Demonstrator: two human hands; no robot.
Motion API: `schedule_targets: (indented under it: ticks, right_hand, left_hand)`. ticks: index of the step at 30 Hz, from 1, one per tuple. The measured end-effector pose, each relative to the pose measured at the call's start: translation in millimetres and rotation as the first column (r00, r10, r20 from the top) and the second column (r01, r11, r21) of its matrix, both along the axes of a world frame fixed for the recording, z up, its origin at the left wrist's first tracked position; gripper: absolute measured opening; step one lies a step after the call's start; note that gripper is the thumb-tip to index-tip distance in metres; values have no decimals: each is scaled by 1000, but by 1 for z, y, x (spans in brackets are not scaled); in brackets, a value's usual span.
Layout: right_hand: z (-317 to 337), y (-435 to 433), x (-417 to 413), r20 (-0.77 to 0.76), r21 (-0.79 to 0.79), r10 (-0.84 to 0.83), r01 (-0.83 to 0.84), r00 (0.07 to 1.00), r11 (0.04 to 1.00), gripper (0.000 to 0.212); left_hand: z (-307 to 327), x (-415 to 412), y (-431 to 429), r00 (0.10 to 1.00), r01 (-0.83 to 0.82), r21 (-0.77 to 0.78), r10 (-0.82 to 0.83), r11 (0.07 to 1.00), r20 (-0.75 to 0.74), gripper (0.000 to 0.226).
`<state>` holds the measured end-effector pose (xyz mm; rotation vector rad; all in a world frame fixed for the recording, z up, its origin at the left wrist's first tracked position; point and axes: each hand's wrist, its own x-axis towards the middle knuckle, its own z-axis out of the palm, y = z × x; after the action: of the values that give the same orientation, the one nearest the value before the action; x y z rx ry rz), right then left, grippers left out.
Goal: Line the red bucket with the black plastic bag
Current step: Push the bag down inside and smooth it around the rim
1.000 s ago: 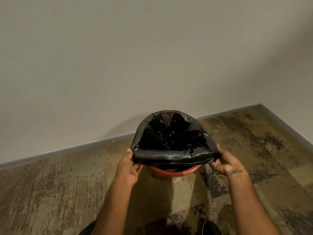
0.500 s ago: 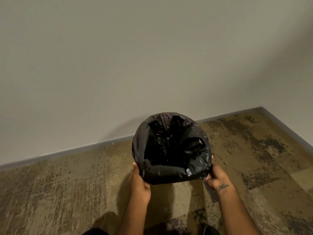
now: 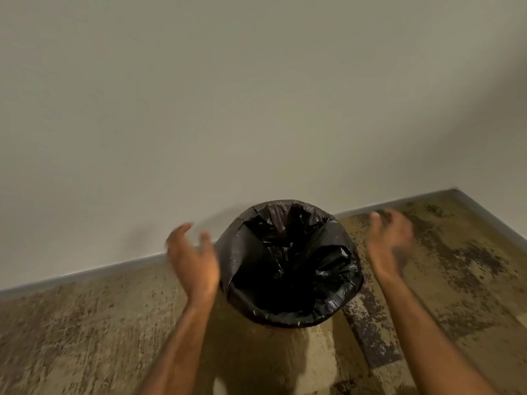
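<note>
Black plastic bag (image 3: 288, 269) covers the whole top of the bucket, its edge folded down over the rim all the way round, so that no red shows from the head view; the bucket itself is hidden under the plastic. Nearest the camera, two bare forearms reach forward over the mottled brown carpet (image 3: 85, 332). The left hand (image 3: 194, 260) hangs just beside the bag's left side, palm turned toward it, fingers spread and loose, grasping nothing; whether its palm edge brushes the plastic cannot be told. The right hand (image 3: 390, 240) is raised off the bag's right side, a clear gap between them, fingers released and blurred, also holding nothing. The bag's mouth gapes open between the two hands, its crumpled lining sinking into the dark inside. Beyond it, the lined bucket stands close to the grey baseboard (image 3: 85, 273) where the carpet's far edge meets the pale wall (image 3: 256, 95).
</note>
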<state>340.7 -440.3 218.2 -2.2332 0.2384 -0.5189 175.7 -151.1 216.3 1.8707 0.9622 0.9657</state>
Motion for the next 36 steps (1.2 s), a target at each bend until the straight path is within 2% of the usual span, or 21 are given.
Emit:
schedule_targets:
  ticks: [1,2,3,4,5,6,7,9,11,13,15,18,22,24,26,28,30,32,34,36]
  right_hand:
    - [11,16,5,64,-197,236,-219,970,956,36]
    - [17,31,8,9,-364,490,-453,872,813,38]
    - [19,46,9,-125,-511,671,-627,731,588,42]
    - [17,58,9,-296,-621,749,-715,593,322,48]
    - [12,67,7,-462,-670,739,-739,491,73,58]
    - [6,74,5,-593,-675,675,-728,439,-119,70]
    - [-1,79,4,-687,-654,594,-712,418,-256,82]
    - [-16,79,4,-790,-600,455,-672,411,-434,97]
    - [-23,77,5,-840,-543,344,-623,420,-563,100]
    - [-28,74,10,-870,-479,254,-605,423,-636,99]
    - [-31,70,16,-877,-444,190,-597,441,-669,98]
    - [-35,64,26,-868,-400,96,-571,488,-717,83]
    - [-40,65,29,-859,-353,-2,-594,512,-723,79]
    - [-36,69,28,-866,-341,-25,-626,500,-702,82]
    - [-30,74,25,-874,-414,81,-649,478,-638,80]
    - [-24,81,23,-819,-573,384,-611,426,-547,66]
    - [-23,91,25,-701,-683,663,-514,263,-519,41]
    - [-29,103,31,-696,-680,704,-444,140,-584,45]
    - [-40,116,37,-771,-626,622,-343,139,-700,68]
    - [-57,128,42,-807,-589,559,-205,190,-782,80]
  left_hand:
    - [11,14,-6,970,244,268,-236,932,-63,32]
    - [19,29,-15,859,513,437,-447,739,-250,35]
    - [23,43,-25,680,733,473,-528,489,-508,44]
    - [22,55,-34,483,875,398,-466,275,-741,58]
    - [17,65,-41,315,948,283,-326,143,-891,71]
    - [8,73,-44,193,980,182,-177,78,-965,80]
    - [-1,78,-45,111,993,108,-54,54,-992,86]
    - [-20,84,-43,18,997,25,94,76,-995,94]
    - [-32,84,-37,-21,993,0,179,116,-984,101]
    - [-40,83,-28,-57,990,-22,255,136,-965,105]
    - [-42,79,-17,-92,986,-41,312,163,-946,108]
    - [-41,76,-7,-97,983,-35,341,182,-935,108]
    - [-35,76,-9,-126,981,-61,369,184,-921,101]
    - [-28,75,-11,-161,974,-97,325,204,-932,98]
    - [-19,75,-14,-130,968,-86,178,234,-975,93]
    - [-10,75,-21,-48,968,-52,-23,244,-999,80]
    - [-7,75,-33,-43,964,-94,-207,247,-977,67]
    - [-10,72,-45,-137,945,-202,-250,256,-959,73]
    - [-19,71,-55,-253,909,-293,-163,298,-953,90]
    - [-30,71,-61,-336,878,-342,-78,334,-939,99]
